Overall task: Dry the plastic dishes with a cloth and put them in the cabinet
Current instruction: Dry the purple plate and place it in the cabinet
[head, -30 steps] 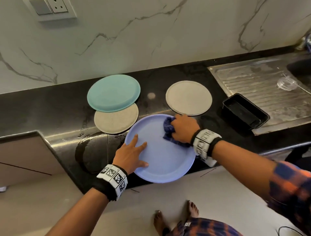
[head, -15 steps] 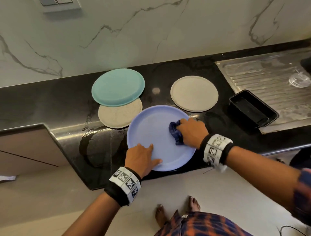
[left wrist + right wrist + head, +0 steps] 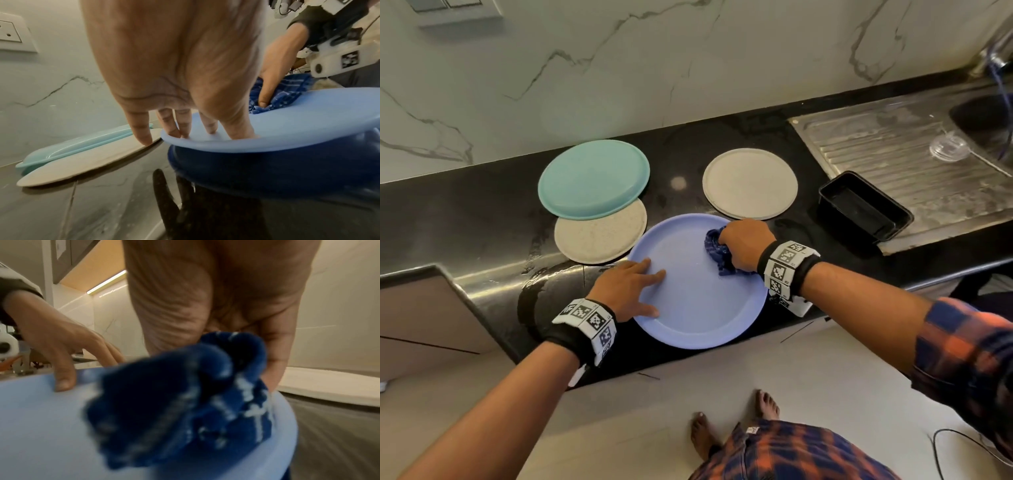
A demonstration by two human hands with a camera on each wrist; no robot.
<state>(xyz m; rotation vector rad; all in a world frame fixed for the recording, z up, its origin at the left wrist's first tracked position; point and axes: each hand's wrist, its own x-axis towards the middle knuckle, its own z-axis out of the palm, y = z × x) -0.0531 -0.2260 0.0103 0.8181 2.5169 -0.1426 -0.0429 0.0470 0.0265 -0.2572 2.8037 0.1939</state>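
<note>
A lavender-blue plastic plate (image 3: 695,301) lies at the front edge of the black counter (image 3: 465,219), partly overhanging it. My left hand (image 3: 635,287) lies flat on the plate's left rim, fingers spread and pressing down (image 3: 205,126). My right hand (image 3: 746,241) grips a bunched dark blue checked cloth (image 3: 717,251) against the plate's upper right part; the cloth (image 3: 185,402) shows blurred in the right wrist view. Behind sit a teal plate (image 3: 594,178), overlapping a speckled beige plate (image 3: 599,233), and another beige plate (image 3: 750,183).
A black rectangular tray (image 3: 864,207) stands right of the plates beside the steel drainboard (image 3: 893,154), which carries a clear lid (image 3: 948,147). The sink basin (image 3: 983,116) is at far right. A marble wall backs the counter. My bare feet (image 3: 732,425) stand on the floor below.
My right hand has wiped the cloth down over the blue plate and back towards its upper right rim. My left hand shifted along the left rim, still pressing.
</note>
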